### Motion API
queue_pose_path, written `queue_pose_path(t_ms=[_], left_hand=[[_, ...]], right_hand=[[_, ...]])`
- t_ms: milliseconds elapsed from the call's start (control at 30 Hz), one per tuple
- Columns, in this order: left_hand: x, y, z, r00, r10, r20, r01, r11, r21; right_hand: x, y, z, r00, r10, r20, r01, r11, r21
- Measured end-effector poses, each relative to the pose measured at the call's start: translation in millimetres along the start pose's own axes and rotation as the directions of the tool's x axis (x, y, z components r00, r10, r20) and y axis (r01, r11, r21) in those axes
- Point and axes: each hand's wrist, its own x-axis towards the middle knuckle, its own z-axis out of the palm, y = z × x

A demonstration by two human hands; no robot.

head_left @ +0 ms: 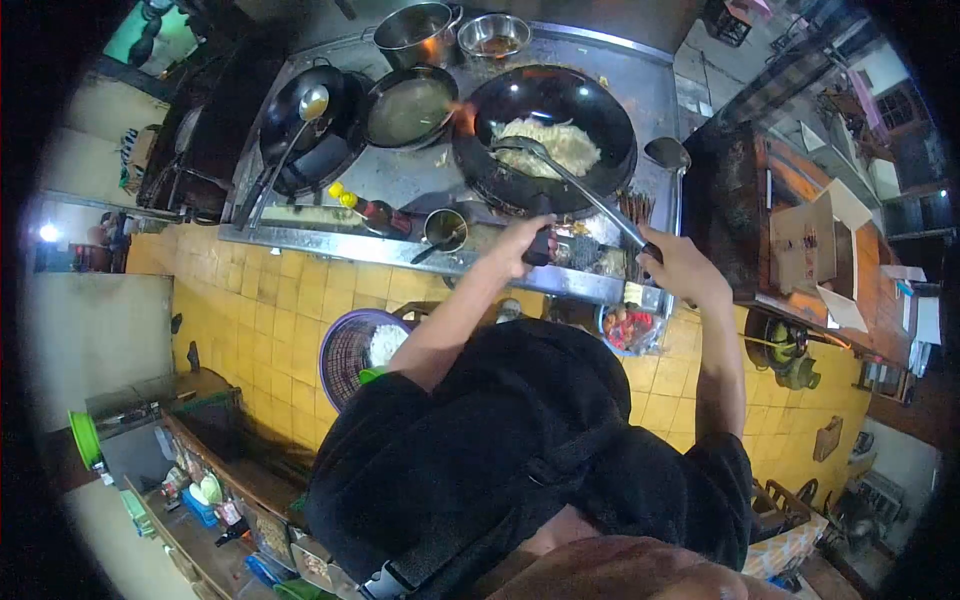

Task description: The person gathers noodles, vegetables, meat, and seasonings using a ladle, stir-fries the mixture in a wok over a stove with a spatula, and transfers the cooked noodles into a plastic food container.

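Clearly seen from above through a round lens with black corners, a person in a black top works at a metal bench (656,122), where a large dark wok (612,122) sits toward the right. Much is concealed: the food's underside and the wok floor beneath it, the palms, and the undersides of the fingers. An orange glow at the wok's left rim is too blurred to identify, and the room's outer edges bend and darken. Pale food (570,150) is heaped in the wok, its exact kind hard to make out. Across it lies a long-handled utensil (592,196), its dark head against the food; whether that head is a ladle or a spatula is unclear. Its long axis runs diagonally, head pointing away and to the left, handle end back toward the person's right. The right hand (688,270) has its grip curled around that dark handle end. The left hand (518,248) has its grip wrapped around the wok's black handle (541,248), which points from the near rim toward the person. Left of the wok stand a shallow pan (410,74) of cloudy liquid and a yellow-capped bottle (386,217), tilted over.
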Motion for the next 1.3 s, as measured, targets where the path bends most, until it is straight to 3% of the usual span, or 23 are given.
queue_pose_path(t_ms=[67,100,167,233,267,333,367,400,433,467,533,567,633,667,733,800,900,967,1000,1100,1200,1267,1300], left_hand=[[-13,-24,20,0.988,0.037,-0.147,-0.037,0.999,0.002],[-38,-39,39,0.993,0.069,-0.098,-0.064,0.997,0.047],[-89,-41,72,1.0,-0.03,0.009,0.029,0.996,0.083],[-88,-29,74,0.988,-0.144,0.051,0.142,0.989,0.038],[-72,-15,62,0.993,-0.072,0.094,0.059,0.99,0.129],[-15,7,13,0.991,-0.065,0.114,0.075,0.993,-0.087],[-21,2,16,0.992,-0.059,0.113,0.069,0.994,-0.087],[-31,-9,23,1.0,-0.007,-0.014,0.006,1.0,-0.028],[-40,-17,31,0.99,0.061,-0.128,-0.055,0.997,0.044],[-33,-43,17,0.983,0.17,-0.061,-0.164,0.982,0.097],[-88,-40,37,0.993,-0.103,0.059,0.093,0.985,0.148],[-82,-33,34,0.993,-0.095,0.063,0.085,0.985,0.149],[-61,-27,16,0.998,-0.063,-0.002,0.062,0.983,0.172],[-35,-28,2,0.999,0.028,0.045,-0.032,0.996,0.084],[26,-31,-39,0.982,0.178,0.062,-0.187,0.963,0.195],[59,-29,-56,0.975,0.209,0.072,-0.22,0.95,0.223],[73,-26,-57,0.962,0.262,0.077,-0.273,0.926,0.261],[74,-30,-55,0.951,0.309,0.0,-0.29,0.892,0.347],[67,-28,-50,0.951,0.309,0.006,-0.292,0.89,0.35],[63,-38,-64,0.926,0.376,-0.029,-0.285,0.749,0.598],[31,-45,-71,0.941,0.328,-0.08,-0.216,0.767,0.604],[21,-49,-86,0.97,0.242,-0.007,-0.197,0.804,0.561],[16,-49,-89,0.98,0.196,-0.019,-0.148,0.798,0.585]], right_hand=[[-7,-8,12,0.988,0.149,-0.039,-0.15,0.989,-0.019],[-6,-16,15,0.969,0.245,-0.013,-0.245,0.969,-0.007],[-13,-10,24,0.977,0.205,-0.056,-0.205,0.979,0.0],[-10,-9,21,0.982,0.151,-0.115,-0.152,0.988,0.006],[-15,-14,15,0.983,0.168,-0.078,-0.169,0.986,0.003],[-24,-19,23,0.982,0.187,-0.019,-0.187,0.982,-0.003],[-20,-20,32,0.955,0.295,-0.035,-0.297,0.949,-0.101],[-16,-18,44,0.914,0.4,-0.064,-0.405,0.894,-0.19],[-15,4,66,0.932,0.316,-0.175,-0.353,0.899,-0.259],[-12,1,54,0.929,0.308,-0.203,-0.355,0.898,-0.261],[-25,-14,36,0.89,0.393,-0.232,-0.439,0.877,-0.198],[-32,-12,29,0.902,0.3,-0.31,-0.347,0.932,-0.109],[-40,-5,25,0.899,0.289,-0.328,-0.32,0.947,-0.042],[-46,-6,29,0.895,0.291,-0.339,-0.299,0.954,0.03],[-32,-5,46,0.884,0.237,-0.404,-0.243,0.969,0.036],[-3,-5,73,0.831,0.342,-0.439,-0.344,0.936,0.079],[50,28,112,0.828,0.348,-0.439,-0.393,0.919,-0.013],[69,47,121,0.871,0.383,-0.308,-0.451,0.871,-0.193],[68,44,115,0.868,0.385,-0.314,-0.455,0.87,-0.192],[61,25,102,0.855,0.342,-0.39,-0.406,0.909,-0.094],[59,16,120,0.76,0.457,-0.463,-0.488,0.871,0.059],[69,15,153,0.697,0.576,-0.427,-0.537,0.814,0.221],[80,30,179,0.728,0.501,-0.468,-0.399,0.864,0.306]])
